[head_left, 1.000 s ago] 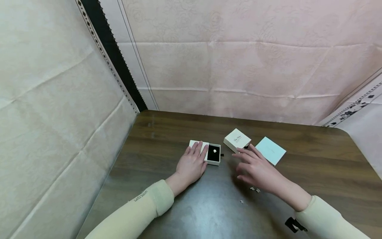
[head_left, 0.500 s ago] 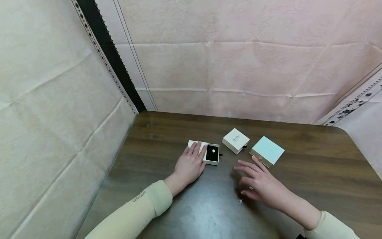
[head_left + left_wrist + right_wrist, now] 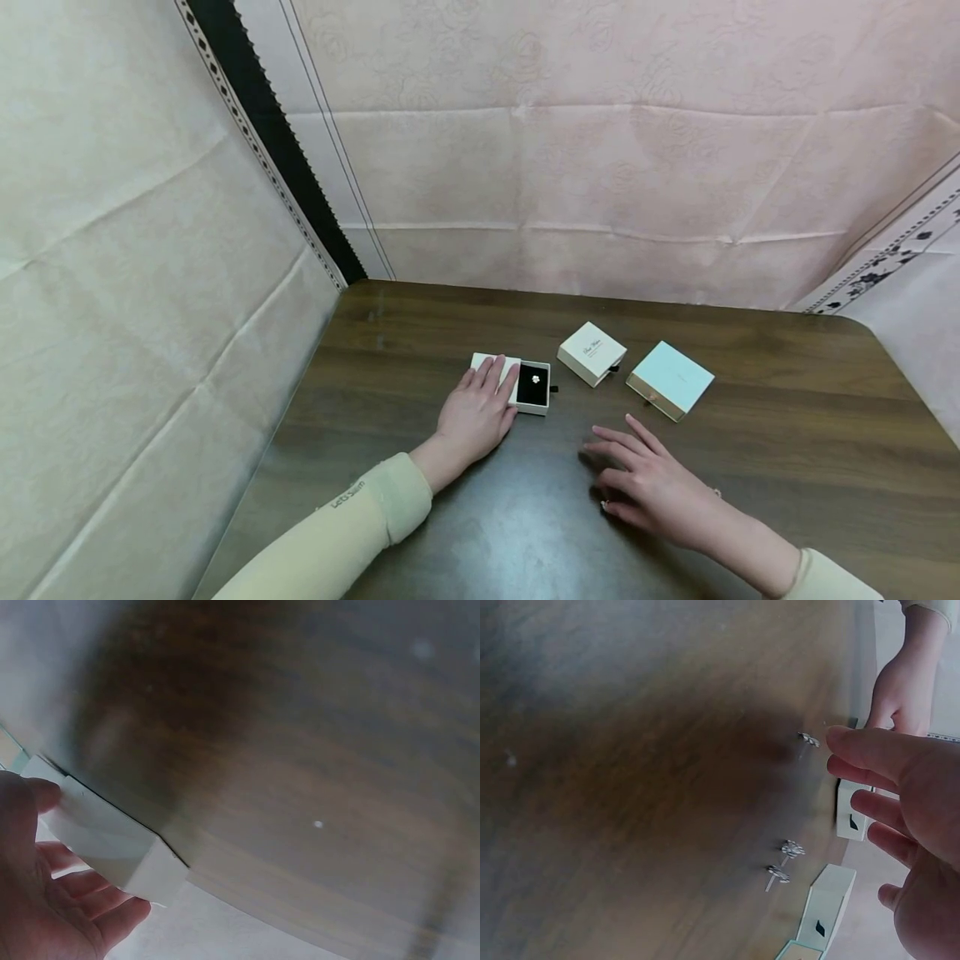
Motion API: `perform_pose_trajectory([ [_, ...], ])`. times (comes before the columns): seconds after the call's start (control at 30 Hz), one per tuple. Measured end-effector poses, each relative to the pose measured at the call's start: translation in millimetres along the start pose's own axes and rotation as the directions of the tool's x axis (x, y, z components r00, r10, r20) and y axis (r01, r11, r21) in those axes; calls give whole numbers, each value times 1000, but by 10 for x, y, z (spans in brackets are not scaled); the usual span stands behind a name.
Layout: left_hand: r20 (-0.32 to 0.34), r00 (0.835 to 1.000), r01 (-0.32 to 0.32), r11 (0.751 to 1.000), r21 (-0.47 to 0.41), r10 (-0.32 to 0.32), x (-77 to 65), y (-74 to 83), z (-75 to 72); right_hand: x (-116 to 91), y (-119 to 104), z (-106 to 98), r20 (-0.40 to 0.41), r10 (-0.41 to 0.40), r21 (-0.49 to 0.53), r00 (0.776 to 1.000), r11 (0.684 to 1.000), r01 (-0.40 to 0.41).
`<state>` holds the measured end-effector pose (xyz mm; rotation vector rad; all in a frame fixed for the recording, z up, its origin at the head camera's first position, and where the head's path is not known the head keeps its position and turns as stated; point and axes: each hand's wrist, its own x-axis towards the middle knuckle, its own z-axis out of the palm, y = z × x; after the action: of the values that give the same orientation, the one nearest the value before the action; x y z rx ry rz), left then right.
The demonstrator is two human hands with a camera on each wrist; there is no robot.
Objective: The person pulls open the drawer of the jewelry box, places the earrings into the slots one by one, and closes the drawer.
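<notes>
Across the half-drawn white box [image 3: 532, 410], my left hand [image 3: 474, 421] is resting straight fingers; further right, a loose ear stud [image 3: 808, 739] is lying just beside the thumb tip of my nearer right hand [image 3: 658, 493], whose relaxed fingers are grasping nothing.

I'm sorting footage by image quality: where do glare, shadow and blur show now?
Head view: pale glare low on the table, a soft shadow beside the right hand. Left wrist view: a broad dark patch, seemingly shadow, over blurred grain. Right wrist view: similar darkness and smeared grain, while the studs' outlines show more clearly.
</notes>
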<state>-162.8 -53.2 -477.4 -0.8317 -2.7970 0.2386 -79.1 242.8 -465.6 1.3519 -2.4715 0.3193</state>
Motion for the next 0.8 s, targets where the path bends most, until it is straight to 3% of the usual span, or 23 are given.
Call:
perform_pose_trajectory([
  [0.6,-29,997,-70,997,11,70,0,-100,39,-52,-33,61,35,6,3,999,1000,-6],
  [0.8,-40,994,-108,994,-36,106,1,-159,48,-54,-38,85,28,9,5,1000,1000,-9],
])
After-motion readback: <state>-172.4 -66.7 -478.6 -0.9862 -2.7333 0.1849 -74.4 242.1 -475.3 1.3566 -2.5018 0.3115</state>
